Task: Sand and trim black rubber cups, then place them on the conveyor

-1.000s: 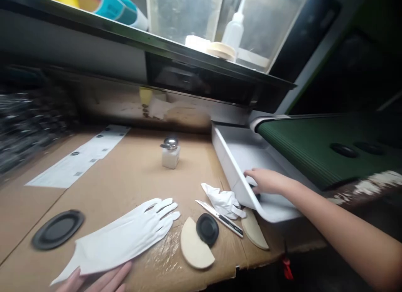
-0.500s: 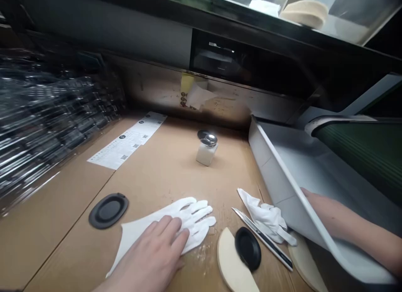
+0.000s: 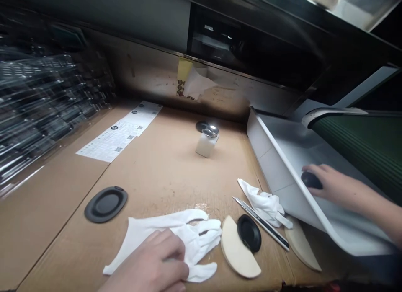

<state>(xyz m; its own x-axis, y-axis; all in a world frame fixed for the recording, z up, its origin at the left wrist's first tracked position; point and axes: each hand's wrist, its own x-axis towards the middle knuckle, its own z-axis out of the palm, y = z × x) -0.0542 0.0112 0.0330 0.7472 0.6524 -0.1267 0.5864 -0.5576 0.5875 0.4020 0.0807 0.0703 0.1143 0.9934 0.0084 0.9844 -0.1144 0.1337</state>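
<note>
My left hand (image 3: 153,262) rests on a flat white glove (image 3: 147,233) at the table's front, its fingers curled onto the cloth. Over the white tray (image 3: 285,166) on the right, my right hand (image 3: 329,183) is closed on a black oval cap (image 3: 311,180). A similar black oval piece (image 3: 249,233) lies on a cream half-round pad (image 3: 237,252) just right of the glove. Beside them are a slim cutter knife (image 3: 262,223) and a crumpled white glove (image 3: 264,204). To the left lies a larger dark oval piece (image 3: 106,204).
A small white block (image 3: 206,145) with a shiny metal disc (image 3: 210,131) on it stands at mid-table. Printed label sheets (image 3: 121,135) lie behind left. Stacked clear plastic trays (image 3: 40,112) fill the left side. Another cream pad (image 3: 303,244) lies by the tray.
My right hand has risen out of the tray with the black oval cap now in view. My left hand's fingers have curled in, and the glove under it has shifted and turned slightly.
</note>
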